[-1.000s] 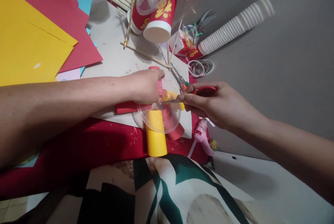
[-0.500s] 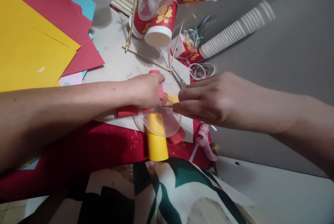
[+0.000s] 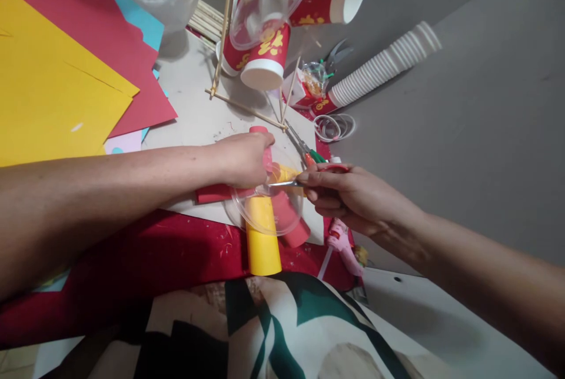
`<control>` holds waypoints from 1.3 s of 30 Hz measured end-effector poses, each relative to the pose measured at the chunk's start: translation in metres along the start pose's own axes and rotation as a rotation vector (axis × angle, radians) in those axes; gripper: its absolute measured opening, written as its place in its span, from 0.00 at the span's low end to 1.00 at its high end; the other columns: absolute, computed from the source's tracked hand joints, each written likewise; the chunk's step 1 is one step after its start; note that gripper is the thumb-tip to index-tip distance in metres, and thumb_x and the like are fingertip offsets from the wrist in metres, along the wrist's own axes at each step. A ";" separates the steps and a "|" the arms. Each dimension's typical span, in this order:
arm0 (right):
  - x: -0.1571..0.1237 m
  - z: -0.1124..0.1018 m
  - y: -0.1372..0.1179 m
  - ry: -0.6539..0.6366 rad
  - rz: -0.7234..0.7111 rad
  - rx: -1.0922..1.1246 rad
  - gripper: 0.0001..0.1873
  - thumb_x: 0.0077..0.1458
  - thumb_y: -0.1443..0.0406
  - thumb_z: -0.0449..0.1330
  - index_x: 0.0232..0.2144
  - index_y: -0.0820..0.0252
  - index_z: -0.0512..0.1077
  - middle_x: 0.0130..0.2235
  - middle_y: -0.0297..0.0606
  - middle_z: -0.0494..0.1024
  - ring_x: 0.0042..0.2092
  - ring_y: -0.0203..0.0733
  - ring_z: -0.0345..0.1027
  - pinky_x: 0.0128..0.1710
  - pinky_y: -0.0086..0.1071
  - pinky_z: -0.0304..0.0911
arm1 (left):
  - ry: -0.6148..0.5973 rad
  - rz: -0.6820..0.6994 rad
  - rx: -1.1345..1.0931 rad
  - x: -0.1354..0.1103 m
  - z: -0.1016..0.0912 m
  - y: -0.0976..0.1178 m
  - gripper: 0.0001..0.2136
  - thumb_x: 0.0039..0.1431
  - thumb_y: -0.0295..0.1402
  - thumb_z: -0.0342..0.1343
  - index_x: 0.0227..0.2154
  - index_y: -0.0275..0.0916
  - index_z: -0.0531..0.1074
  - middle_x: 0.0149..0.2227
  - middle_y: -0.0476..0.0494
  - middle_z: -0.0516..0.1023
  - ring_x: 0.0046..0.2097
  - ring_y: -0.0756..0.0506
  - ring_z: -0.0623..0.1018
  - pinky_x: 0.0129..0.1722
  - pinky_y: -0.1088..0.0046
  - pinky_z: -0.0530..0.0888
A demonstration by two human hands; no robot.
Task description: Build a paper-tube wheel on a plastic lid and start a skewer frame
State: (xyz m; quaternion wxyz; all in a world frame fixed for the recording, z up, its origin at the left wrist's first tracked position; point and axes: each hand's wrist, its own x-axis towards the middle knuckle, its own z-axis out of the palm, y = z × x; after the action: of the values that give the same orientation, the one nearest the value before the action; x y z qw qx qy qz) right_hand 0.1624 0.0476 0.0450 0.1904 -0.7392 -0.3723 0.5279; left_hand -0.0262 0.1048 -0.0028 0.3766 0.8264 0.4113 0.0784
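Observation:
Over the near part of the board, my left hand point(image 3: 247, 160) is closed at the rim of a clear plastic disc point(image 3: 285, 223), like a cup lid. Around and beneath the disc are paper tubes: a yellow tube point(image 3: 263, 246) pointing toward me, a red tube point(image 3: 296, 230) beside it, and more red paper by my left fingers. My right hand point(image 3: 339, 190) grips small scissors point(image 3: 282, 183) with a red handle. Their blades point left at the disc, close to my left fingertips. The exact contact under my left hand is hidden.
Beyond my hands stand a wooden stick frame point(image 3: 247, 109) and red paper cups point(image 3: 273, 43). Larger scissors point(image 3: 301, 142) lie behind my right hand. A pink glue gun point(image 3: 342, 243) lies at the right edge. Coloured paper sheets point(image 3: 66, 85) cover the left side.
My right hand has turned and dropped slightly, so the scissors' red handle and blades now show. My left hand stays at the disc. The view has shifted a little.

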 end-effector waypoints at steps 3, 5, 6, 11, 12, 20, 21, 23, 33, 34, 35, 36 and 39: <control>0.000 0.001 -0.005 0.003 0.001 -0.044 0.16 0.41 0.61 0.68 0.18 0.62 0.65 0.18 0.28 0.61 0.17 0.23 0.40 0.15 0.23 0.36 | -0.002 -0.009 -0.003 0.000 0.000 0.001 0.34 0.55 0.38 0.58 0.65 0.38 0.57 0.60 0.38 0.72 0.55 0.41 0.75 0.50 0.70 0.71; -0.003 0.001 -0.011 0.034 -0.169 -0.237 0.16 0.42 0.59 0.69 0.20 0.62 0.67 0.19 0.30 0.62 0.18 0.26 0.47 0.16 0.24 0.43 | -0.003 -0.011 -0.008 -0.001 0.000 0.001 0.35 0.55 0.37 0.58 0.65 0.38 0.57 0.61 0.37 0.71 0.56 0.41 0.74 0.52 0.70 0.70; -0.005 0.002 -0.014 0.043 -0.292 -0.378 0.15 0.44 0.59 0.68 0.21 0.62 0.69 0.19 0.30 0.64 0.20 0.28 0.51 0.18 0.24 0.46 | -0.001 -0.008 -0.010 -0.001 0.000 0.001 0.35 0.55 0.36 0.59 0.65 0.38 0.57 0.61 0.37 0.71 0.56 0.40 0.74 0.52 0.70 0.70; -0.008 -0.004 -0.029 -0.176 -0.913 -1.064 0.08 0.58 0.65 0.58 0.30 0.62 0.74 0.25 0.35 0.74 0.25 0.32 0.63 0.26 0.26 0.58 | 0.001 -0.021 -0.007 -0.002 0.000 0.002 0.37 0.55 0.37 0.59 0.66 0.38 0.56 0.63 0.38 0.69 0.59 0.40 0.73 0.54 0.69 0.70; -0.008 -0.006 -0.033 -0.238 -1.014 -1.159 0.08 0.60 0.66 0.56 0.32 0.62 0.75 0.27 0.36 0.75 0.27 0.33 0.65 0.27 0.26 0.59 | -0.002 -0.025 -0.005 -0.002 -0.001 0.002 0.37 0.55 0.37 0.59 0.67 0.38 0.55 0.64 0.38 0.68 0.59 0.40 0.72 0.54 0.69 0.70; -0.023 0.003 -0.040 -0.326 -1.374 -1.822 0.16 0.65 0.72 0.47 0.31 0.62 0.73 0.27 0.38 0.73 0.24 0.36 0.60 0.26 0.33 0.50 | 0.012 -0.003 -0.026 0.000 0.002 -0.002 0.34 0.55 0.37 0.58 0.65 0.40 0.58 0.64 0.37 0.68 0.59 0.39 0.73 0.55 0.67 0.70; -0.025 0.005 -0.038 -0.301 -1.329 -1.795 0.16 0.64 0.72 0.47 0.30 0.62 0.72 0.27 0.38 0.73 0.24 0.36 0.60 0.26 0.33 0.50 | 0.014 -0.004 -0.022 0.000 0.002 -0.002 0.33 0.55 0.37 0.58 0.64 0.40 0.58 0.64 0.38 0.68 0.59 0.39 0.73 0.55 0.67 0.70; -0.026 0.007 -0.031 -0.216 -1.158 -1.584 0.12 0.62 0.70 0.51 0.31 0.62 0.73 0.28 0.38 0.75 0.25 0.35 0.62 0.26 0.31 0.52 | 0.015 -0.014 -0.010 0.000 0.002 -0.001 0.34 0.55 0.37 0.58 0.65 0.41 0.58 0.63 0.38 0.69 0.59 0.40 0.73 0.55 0.68 0.70; 0.000 0.003 -0.016 0.068 -0.131 -0.247 0.17 0.41 0.58 0.71 0.22 0.62 0.68 0.17 0.28 0.61 0.18 0.26 0.46 0.16 0.25 0.40 | 0.008 -0.023 -0.010 0.001 0.002 0.001 0.35 0.54 0.37 0.59 0.65 0.41 0.57 0.63 0.39 0.69 0.59 0.41 0.72 0.55 0.70 0.69; 0.002 0.002 -0.016 0.056 -0.073 -0.178 0.17 0.39 0.60 0.71 0.21 0.62 0.67 0.17 0.27 0.60 0.17 0.24 0.43 0.15 0.24 0.37 | 0.007 -0.023 -0.010 0.001 0.002 0.001 0.35 0.54 0.37 0.59 0.65 0.41 0.57 0.63 0.39 0.69 0.59 0.41 0.72 0.55 0.69 0.69; 0.003 0.002 -0.016 0.047 -0.039 -0.143 0.17 0.38 0.61 0.71 0.21 0.62 0.67 0.17 0.26 0.59 0.17 0.24 0.41 0.15 0.24 0.36 | 0.006 -0.023 -0.010 0.000 0.001 0.001 0.35 0.54 0.37 0.59 0.65 0.41 0.58 0.63 0.39 0.69 0.59 0.41 0.72 0.55 0.69 0.69; 0.003 0.002 -0.016 0.046 -0.036 -0.145 0.17 0.38 0.61 0.72 0.21 0.62 0.67 0.17 0.26 0.58 0.17 0.23 0.41 0.15 0.24 0.35 | 0.003 -0.022 -0.011 0.000 0.001 0.001 0.35 0.54 0.37 0.59 0.65 0.41 0.58 0.63 0.39 0.69 0.59 0.41 0.72 0.55 0.69 0.69; -0.001 0.001 -0.021 0.040 -0.212 -0.372 0.17 0.40 0.57 0.71 0.23 0.63 0.70 0.18 0.29 0.63 0.19 0.27 0.50 0.17 0.24 0.45 | 0.005 -0.006 -0.021 0.000 0.001 0.001 0.35 0.53 0.38 0.59 0.64 0.40 0.59 0.62 0.37 0.71 0.58 0.39 0.73 0.54 0.68 0.70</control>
State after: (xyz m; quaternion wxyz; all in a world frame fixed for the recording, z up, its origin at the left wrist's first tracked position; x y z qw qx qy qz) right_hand 0.1536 0.0610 0.0594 0.1125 -0.7287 -0.5350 0.4124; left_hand -0.0255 0.1037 -0.0032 0.3846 0.8209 0.4138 0.0836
